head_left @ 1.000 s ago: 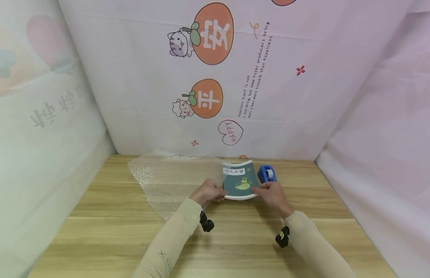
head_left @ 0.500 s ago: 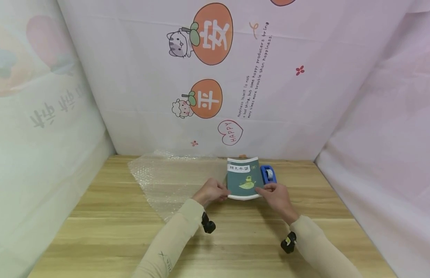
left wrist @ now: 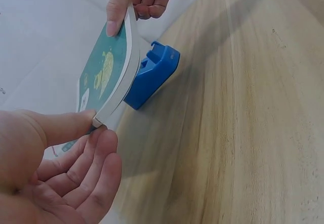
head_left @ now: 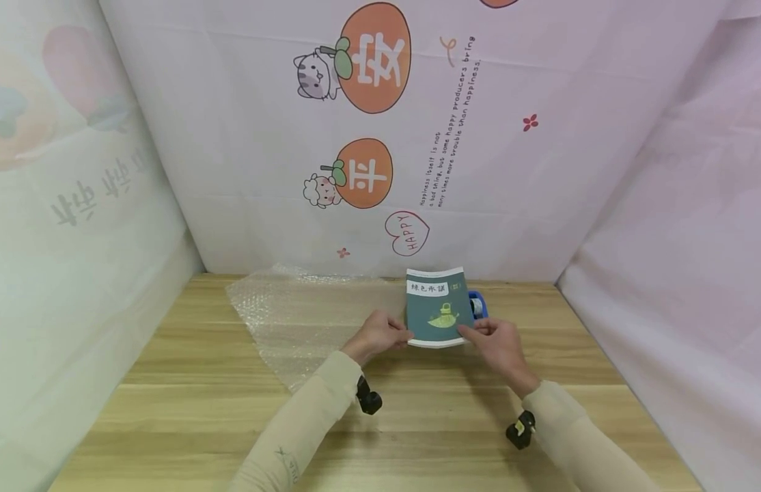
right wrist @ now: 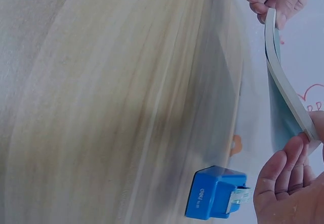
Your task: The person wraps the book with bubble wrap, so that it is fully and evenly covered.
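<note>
Two near corners of a green book [head_left: 434, 316] are pinched, the left hand [head_left: 379, 333] nearly closed on it at 7 o'clock, the right hand [head_left: 500, 347] likewise at 5. Bowed, it is held above the desk [head_left: 417, 430]; bubble wrap [head_left: 313, 314] lies towards 9 o'clock, a partly hidden blue tape dispenser [head_left: 481, 305] at 3.

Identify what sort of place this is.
Likely a small screened-off workspace, perhaps for wrapping or packing: pale printed sheeting rises at the back and both sides, with bubble wrap and a blue tape dispenser inside.
</note>
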Demonstrator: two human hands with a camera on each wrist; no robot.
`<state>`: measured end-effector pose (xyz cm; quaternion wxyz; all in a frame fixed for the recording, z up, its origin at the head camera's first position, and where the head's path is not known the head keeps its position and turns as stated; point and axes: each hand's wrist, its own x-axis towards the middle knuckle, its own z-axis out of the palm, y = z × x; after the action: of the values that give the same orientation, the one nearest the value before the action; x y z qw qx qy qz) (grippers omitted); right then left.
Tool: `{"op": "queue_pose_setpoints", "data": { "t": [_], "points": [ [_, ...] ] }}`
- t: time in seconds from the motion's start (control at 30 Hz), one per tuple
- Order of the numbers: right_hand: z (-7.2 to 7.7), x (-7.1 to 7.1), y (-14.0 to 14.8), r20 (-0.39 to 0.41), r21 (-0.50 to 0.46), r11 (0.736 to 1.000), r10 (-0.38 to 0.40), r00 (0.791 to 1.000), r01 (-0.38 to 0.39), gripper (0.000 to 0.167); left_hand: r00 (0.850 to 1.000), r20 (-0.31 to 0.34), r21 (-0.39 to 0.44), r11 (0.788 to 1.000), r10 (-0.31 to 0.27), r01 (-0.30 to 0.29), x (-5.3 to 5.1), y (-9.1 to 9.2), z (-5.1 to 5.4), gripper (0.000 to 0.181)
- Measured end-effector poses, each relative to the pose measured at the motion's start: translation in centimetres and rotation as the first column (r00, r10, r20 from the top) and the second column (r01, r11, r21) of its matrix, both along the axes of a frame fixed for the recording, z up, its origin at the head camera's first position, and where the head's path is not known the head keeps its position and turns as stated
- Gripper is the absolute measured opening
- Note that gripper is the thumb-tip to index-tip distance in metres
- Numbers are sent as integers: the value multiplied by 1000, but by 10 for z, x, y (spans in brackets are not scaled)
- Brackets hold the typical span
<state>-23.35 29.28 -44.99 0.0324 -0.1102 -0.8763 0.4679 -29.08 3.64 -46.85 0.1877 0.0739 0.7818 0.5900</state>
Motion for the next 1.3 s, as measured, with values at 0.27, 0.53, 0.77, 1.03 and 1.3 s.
{"op": "queue_pose_setpoints", "data": {
  "t": [0.27, 0.53, 0.77, 1.03, 1.3],
  "points": [
    [11, 0, -12, -33, 16, 1000, 19, 999, -18, 42, 999, -31, -3, 1000, 9, -9, 3, -14, 8, 14],
    [10, -9, -37, -77, 15, 998, 54, 996, -53, 42, 987, -162, -133, 991, -22, 0, 3, -43, 12, 17],
    [6, -17, -68, -88, -33, 996, 81, 993, -84, 33, 987, -160, -138, 989, 25, -48, 6, -72, 6, 18],
    [1, -26, -110, -81, -73, 990, 112, 990, -118, 31, 978, -176, -154, 978, 112, -140, 12, -111, -1, 18],
    [-12, -35, -149, -155, -114, 983, 126, 980, -145, 24, 964, -198, -198, 955, 180, -219, 20, -143, -5, 22]
  ]
}}
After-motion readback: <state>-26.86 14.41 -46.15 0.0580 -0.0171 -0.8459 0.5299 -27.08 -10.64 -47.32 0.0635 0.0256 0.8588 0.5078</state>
